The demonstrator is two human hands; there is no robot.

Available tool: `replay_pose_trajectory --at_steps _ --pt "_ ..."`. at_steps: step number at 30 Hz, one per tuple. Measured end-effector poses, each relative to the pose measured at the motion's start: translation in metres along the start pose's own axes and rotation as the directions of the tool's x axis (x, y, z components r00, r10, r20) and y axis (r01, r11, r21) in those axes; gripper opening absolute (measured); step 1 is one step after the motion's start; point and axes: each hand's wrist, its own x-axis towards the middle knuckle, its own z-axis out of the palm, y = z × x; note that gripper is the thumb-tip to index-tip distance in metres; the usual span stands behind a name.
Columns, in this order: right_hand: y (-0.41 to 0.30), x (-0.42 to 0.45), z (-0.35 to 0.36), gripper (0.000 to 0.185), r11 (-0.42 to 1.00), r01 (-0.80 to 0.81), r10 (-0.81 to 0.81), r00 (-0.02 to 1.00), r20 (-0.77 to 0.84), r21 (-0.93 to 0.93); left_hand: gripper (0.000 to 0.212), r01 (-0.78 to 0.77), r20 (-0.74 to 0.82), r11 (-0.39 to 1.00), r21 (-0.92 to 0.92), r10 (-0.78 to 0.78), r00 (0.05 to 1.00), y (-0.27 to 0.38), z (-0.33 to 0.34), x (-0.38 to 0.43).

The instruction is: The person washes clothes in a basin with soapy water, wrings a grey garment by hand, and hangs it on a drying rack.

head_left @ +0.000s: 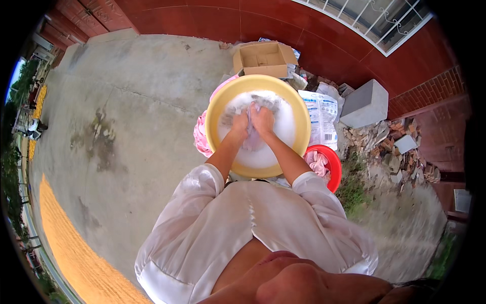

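Observation:
A large yellow plastic basin (300, 114) stands before me, with white suds (262, 157) over much of the water in it. Inside, my left hand (240, 123) and my right hand (262, 118) are side by side, gripping a wet, pale lilac cloth (252, 138) between them. The cloth's lower part hangs into the suds, so its full shape is hidden. Pink fabric (201, 135) shows outside the basin's left rim. At the lower right, a red plastic tub (335, 167) holds pale pink cloth (317, 161).
Beyond the basin is an open cardboard box (267, 71) by the red wall. A printed plastic bag (322, 117) and a grey block (366, 102) are at the right, near broken bricks (391, 148). Yellow grain (72, 243) lies spread on the concrete at the left.

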Motion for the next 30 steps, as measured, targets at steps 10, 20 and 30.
replay_pose_trajectory --at_steps 10,20,30 --pt "0.024 -0.004 0.008 0.047 0.987 0.153 -0.15 0.986 -0.068 0.04 0.031 0.023 -0.088 0.999 0.035 -0.02 0.996 0.014 0.026 -0.041" --pt "0.006 -0.001 -0.005 0.033 0.999 0.014 -0.015 1.0 0.025 0.041 0.032 -0.013 -0.01 0.994 0.111 0.015 1.0 0.003 0.012 -0.047" --pt "0.041 0.017 -0.025 0.037 0.983 0.063 -0.041 0.99 0.133 -0.17 0.041 -0.255 -0.026 0.855 0.453 0.299 0.954 0.04 -0.007 -0.065"
